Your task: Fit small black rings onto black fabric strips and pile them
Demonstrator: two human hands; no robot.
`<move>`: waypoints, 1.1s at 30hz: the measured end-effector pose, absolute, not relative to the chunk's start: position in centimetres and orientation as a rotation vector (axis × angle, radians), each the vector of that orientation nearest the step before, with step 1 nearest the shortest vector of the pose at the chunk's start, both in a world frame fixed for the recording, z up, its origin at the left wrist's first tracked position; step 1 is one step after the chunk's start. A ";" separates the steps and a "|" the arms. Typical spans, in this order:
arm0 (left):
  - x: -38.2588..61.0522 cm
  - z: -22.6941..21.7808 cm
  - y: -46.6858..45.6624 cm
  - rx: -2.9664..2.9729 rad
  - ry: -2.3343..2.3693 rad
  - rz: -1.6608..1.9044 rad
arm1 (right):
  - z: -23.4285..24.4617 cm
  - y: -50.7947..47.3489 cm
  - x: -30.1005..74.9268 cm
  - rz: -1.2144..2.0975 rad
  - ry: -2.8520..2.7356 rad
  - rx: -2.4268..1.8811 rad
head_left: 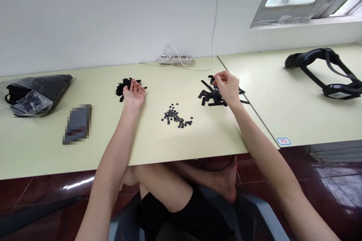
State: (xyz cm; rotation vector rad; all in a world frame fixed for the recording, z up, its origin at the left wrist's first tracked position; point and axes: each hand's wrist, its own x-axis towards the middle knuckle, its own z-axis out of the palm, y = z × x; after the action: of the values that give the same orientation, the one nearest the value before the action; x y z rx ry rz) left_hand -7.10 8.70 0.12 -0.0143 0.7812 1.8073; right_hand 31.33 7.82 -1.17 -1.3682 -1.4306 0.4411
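My left hand (135, 93) rests palm up at the left pile of black strips (121, 87), its fingers loosely curled and apart, with nothing visible in the palm. My right hand (227, 84) is over the right pile of black strips (207, 96), thumb and forefinger pinched together. A short black strip (211, 78) shows at those fingertips. Between the hands and closer to the table's front edge, several small black rings (177, 116) lie loosely scattered. Part of each pile is hidden behind the hand.
A pixelated dark flat object (78, 124) and a clear plastic bag with black contents (36, 96) lie at left. A power strip (177, 59) with a white cable (215, 19) sits by the wall. A black headset (325, 71) stands at right, past the table seam.
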 end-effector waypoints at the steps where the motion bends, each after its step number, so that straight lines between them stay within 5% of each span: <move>1: -7.0 0.2 8.7 -0.023 0.781 1.811 | -1.2 8.2 32.2 0.431 -1.405 -1.410; 10: -6.3 0.4 7.9 0.036 0.742 1.819 | -3.8 8.3 31.4 0.314 -1.997 -1.476; 21: -5.5 0.7 7.6 0.222 0.701 1.769 | -3.7 8.3 31.1 0.341 -1.870 -1.480; 33: 0.1 -1.3 5.6 1.438 0.965 1.116 | -0.5 4.6 26.2 1.031 -1.503 -1.021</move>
State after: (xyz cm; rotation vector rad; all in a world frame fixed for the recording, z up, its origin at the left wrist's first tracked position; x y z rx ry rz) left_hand 0.05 5.64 -1.34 1.4381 0.9651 1.1156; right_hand 26.24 4.61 -0.45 -1.0211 -1.5028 1.0310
